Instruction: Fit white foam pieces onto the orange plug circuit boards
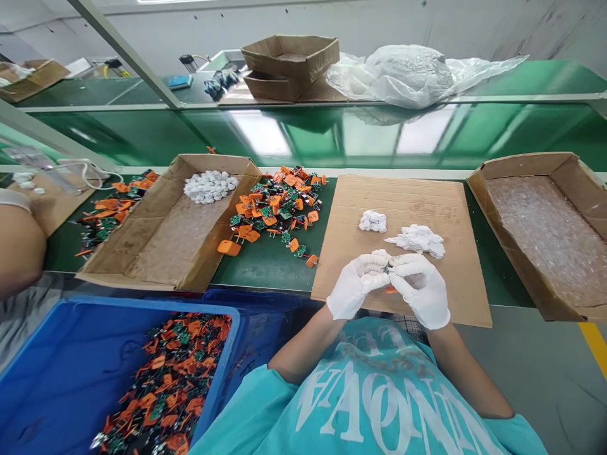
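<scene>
Your white-gloved left hand (355, 285) and right hand (422, 287) both had their grip closed on one small orange-and-white part (387, 278), held above the flat brown cardboard sheet (455, 297). Risk: the gloves hid the joint, so misalignment could have gone unnoticed, I'd guess.

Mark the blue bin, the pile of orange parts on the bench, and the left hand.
blue bin (66, 373), head view, bare inner wall.
pile of orange parts (272, 208), head view, middle of the heap.
left hand (353, 287), head view, back of the glove.
</scene>
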### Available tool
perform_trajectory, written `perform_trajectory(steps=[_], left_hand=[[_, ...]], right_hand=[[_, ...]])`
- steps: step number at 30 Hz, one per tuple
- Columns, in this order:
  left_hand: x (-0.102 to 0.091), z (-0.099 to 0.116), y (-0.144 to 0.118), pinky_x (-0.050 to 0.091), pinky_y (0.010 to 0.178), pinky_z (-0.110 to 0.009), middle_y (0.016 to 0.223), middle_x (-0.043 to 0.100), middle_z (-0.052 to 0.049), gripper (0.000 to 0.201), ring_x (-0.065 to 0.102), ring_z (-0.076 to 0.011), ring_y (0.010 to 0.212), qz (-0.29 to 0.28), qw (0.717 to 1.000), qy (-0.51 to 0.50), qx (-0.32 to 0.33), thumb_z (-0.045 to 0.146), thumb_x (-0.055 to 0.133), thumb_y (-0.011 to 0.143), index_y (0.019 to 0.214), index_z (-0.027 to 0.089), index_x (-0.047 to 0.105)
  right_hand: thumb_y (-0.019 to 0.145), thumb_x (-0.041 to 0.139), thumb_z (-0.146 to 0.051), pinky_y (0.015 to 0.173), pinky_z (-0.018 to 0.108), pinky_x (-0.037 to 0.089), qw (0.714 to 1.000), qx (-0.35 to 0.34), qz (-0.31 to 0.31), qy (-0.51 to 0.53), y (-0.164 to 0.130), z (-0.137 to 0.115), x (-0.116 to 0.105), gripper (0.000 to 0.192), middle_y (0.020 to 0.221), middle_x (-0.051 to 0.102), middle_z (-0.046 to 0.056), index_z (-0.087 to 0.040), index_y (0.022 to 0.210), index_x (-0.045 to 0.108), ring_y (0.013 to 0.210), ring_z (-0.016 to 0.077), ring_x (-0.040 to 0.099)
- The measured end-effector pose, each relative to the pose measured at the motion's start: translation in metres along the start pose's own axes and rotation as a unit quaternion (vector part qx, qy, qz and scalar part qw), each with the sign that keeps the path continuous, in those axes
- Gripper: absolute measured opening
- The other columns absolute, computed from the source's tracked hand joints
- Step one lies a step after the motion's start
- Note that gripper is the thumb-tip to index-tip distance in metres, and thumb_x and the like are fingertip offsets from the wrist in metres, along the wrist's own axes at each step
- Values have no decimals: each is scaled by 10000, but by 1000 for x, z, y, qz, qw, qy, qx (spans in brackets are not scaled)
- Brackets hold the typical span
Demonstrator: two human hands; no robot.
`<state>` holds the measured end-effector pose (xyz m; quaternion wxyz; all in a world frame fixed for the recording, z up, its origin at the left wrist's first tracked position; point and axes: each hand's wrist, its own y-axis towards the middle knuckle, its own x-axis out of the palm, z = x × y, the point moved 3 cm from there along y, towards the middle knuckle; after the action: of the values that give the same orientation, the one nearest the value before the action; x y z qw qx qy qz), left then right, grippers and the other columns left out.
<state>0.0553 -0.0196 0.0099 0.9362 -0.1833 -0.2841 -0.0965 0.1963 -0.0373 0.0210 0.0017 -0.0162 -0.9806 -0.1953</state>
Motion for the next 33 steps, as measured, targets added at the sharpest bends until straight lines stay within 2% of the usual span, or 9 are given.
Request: perform_trajectory(steps=[5, 8, 10, 13, 16, 19, 23, 29, 33], left_hand=[[-2, 2, 0, 539, 733, -283, 846, 717, -31, 522, 634, -117, 704, 21, 999, 18, 28, 281, 958, 455, 876, 146, 682], [-4, 6, 0, 554, 773, -307, 900, 730, -42, 556, 663, -139, 750, 10, 999, 7, 32, 323, 952, 483, 941, 158, 684], [-4, 8, -1, 559, 788, -324, 958, 738, -64, 593, 685, -174, 815, -4, 1000, 1, 24, 362, 940, 507, 1008, 162, 694], [-3, 9, -2, 554, 817, -333, 1034, 736, -89, 558, 681, -209, 905, 0, 999, 43, 27, 450, 885, 594, 1036, 153, 720], [-1, 5, -1, 541, 790, -311, 901, 732, -78, 486, 650, -186, 833, 5, 991, 121, 55, 581, 767, 706, 872, 126, 734], [-6, -2, 5, 510, 643, -270, 699, 656, -37, 534, 574, -128, 648, 9, 992, 110, 63, 657, 720, 712, 707, 128, 650], [-17, -8, 14, 436, 513, -238, 603, 561, 3, 570, 488, -94, 541, 4, 993, 104, 56, 662, 780, 619, 632, 150, 530], [-13, -15, 7, 480, 570, -282, 604, 575, -29, 482, 576, -155, 603, -8, 994, 100, 49, 643, 611, 778, 691, 175, 538], [-5, -27, 2, 542, 809, -347, 903, 692, -98, 442, 656, -237, 948, 7, 996, 69, 60, 613, 573, 775, 860, 180, 595]], right_hand=[[844, 680, -194, 716, 328, 588, 1000, 6, 19, -3, 4, -6, 5, 116, 884, 640, 15, -242, 925, 611, 750, 141, 649], [871, 686, -301, 771, 373, 614, 998, 31, -48, 32, 7, -8, 5, 387, 971, 703, 32, -292, 1237, 560, 828, 177, 694], [877, 687, -342, 799, 383, 623, 998, 33, -61, 4, 8, -9, 1, 436, 1059, 720, 56, -292, 1291, 561, 932, 208, 710], [863, 707, -286, 871, 382, 614, 991, -43, -18, -123, 10, -12, -4, 193, 1054, 734, 43, -274, 1056, 711, 975, 218, 714], [866, 694, -226, 937, 375, 595, 966, -145, -8, -214, 14, -17, -5, 215, 1092, 732, 22, -307, 1062, 736, 1034, 218, 703], [909, 629, -222, 1048, 412, 535, 948, -192, -83, -241, 19, -20, -4, 332, 1258, 679, 43, -297, 1228, 676, 1213, 240, 626], [928, 590, -232, 1058, 427, 514, 943, -157, -166, -243, 20, -17, -3, 351, 1326, 643, 63, -268, 1274, 637, 1257, 244, 597], [884, 660, -254, 924, 391, 569, 988, -27, -57, -142, 12, -8, 0, 220, 1058, 737, 30, -258, 1103, 667, 1038, 225, 702], [874, 664, -237, 1016, 444, 522, 986, -61, -14, -157, 10, -8, 8, 248, 1182, 707, 59, -259, 1120, 651, 1165, 251, 651]])
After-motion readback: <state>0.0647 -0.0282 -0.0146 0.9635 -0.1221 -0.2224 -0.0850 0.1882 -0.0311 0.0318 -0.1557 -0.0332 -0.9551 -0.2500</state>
